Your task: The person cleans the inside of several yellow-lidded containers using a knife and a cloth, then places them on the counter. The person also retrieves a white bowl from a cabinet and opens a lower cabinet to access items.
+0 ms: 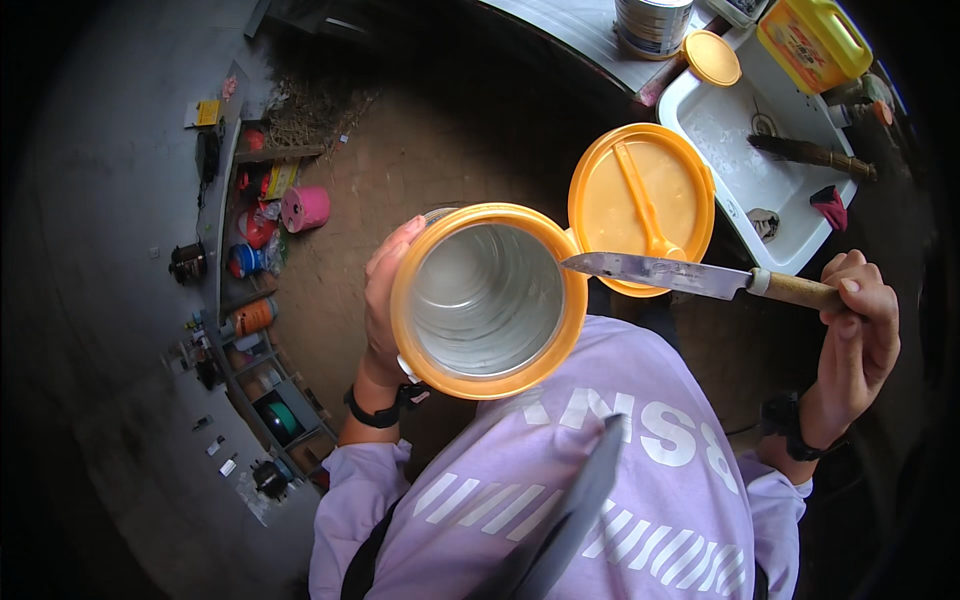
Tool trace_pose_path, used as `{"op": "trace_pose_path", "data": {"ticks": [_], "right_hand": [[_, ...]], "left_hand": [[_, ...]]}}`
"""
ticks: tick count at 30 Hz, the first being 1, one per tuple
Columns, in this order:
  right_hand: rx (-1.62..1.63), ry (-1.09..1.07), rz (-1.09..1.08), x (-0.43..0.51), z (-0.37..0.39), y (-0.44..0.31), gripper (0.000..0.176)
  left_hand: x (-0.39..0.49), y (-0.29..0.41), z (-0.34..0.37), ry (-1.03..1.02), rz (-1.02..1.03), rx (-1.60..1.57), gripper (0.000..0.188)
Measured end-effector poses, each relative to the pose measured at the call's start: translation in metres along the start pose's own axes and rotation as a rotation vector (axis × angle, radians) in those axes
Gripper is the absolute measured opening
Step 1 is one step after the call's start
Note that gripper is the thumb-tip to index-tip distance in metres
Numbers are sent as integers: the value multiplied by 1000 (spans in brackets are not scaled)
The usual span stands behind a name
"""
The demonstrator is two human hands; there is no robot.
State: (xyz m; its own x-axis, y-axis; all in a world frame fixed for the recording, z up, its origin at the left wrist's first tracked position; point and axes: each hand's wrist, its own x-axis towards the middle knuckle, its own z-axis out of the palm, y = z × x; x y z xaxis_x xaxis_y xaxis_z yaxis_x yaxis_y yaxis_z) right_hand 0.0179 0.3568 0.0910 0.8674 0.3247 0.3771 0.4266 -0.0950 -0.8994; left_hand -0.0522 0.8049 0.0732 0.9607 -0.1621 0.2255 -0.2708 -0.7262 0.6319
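My left hand [386, 289] grips the outer left side of a metal can [487, 300] that has an orange plastic rim. The can's mouth faces up, and nothing is seen inside its ridged, silvery interior. Its orange lid [641, 202] hangs open on the right, joined at the rim, with an orange scoop [645, 199] lying in the lid's inner side. In my right hand [859, 337] is the wooden handle of a knife [675, 276]. The blade points left across the lower part of the lid, and its tip is at the can's rim; whether they touch I cannot tell.
At the upper right, a white sink [727, 180] holds a brush [814, 156] and cloths. Beside it are a yellow jug [814, 45] and another metal can [652, 26] with an orange lid on a counter. Shelves with containers and a pink bucket [305, 208] stand at the left.
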Motion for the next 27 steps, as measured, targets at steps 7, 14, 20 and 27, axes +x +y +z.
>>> {"op": "trace_pose_path", "data": {"ticks": [7,14,20,27], "right_hand": [[45,92,100,-7,11,-3,23],[103,133,154,-22,12,-13,23],[174,236,246,-34,-5,-29,23],[144,311,396,-65,-66,-29,21]], "left_hand": [[-2,0,-13,-81,6,55,84],[5,17,-9,-81,144,-5,113],[12,22,10,-91,12,93,120],[43,8,59,-212,43,467,110]]}}
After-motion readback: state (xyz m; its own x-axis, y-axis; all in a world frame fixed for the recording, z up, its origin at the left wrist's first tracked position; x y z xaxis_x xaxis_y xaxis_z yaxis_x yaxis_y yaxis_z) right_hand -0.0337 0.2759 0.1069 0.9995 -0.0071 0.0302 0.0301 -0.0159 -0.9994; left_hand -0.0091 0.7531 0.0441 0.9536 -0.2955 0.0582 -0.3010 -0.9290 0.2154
